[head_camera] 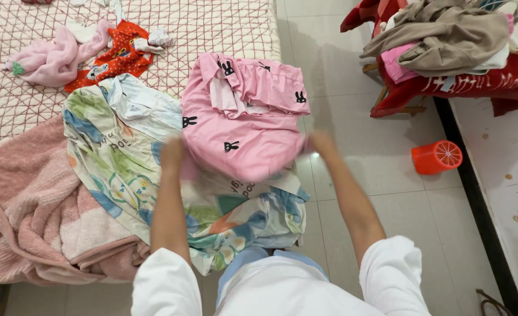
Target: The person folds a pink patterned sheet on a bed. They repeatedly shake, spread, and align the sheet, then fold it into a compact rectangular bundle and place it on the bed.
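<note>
Pink towel blanket (pixel 42 216) lying bunched at 9 o'clock on quilted bed (pixel 13 111). Floral sheet (pixel 124 169) spreading under our work. We are gripping pink rabbit-print garment (pixel 241 126) at centre: left hand (pixel 172 153) closing on its left lower edge, right hand (pixel 322 143) pinching its right edge, both motion-blurred. Orange round container (pixel 437 157) sitting on tiled floor (pixel 387 175) at 3 o'clock. Clothes pile (pixel 446 41) resting at 1 o'clock.

The person wears a white top with short sleeves that end above the elbows, one sleeve (pixel 166 284) on the left arm and one sleeve (pixel 394 275) on the right. The forearms are bare. A pale blue collar (pixel 270 257) shows at the neck of the top, lying over the white cloth.
</note>
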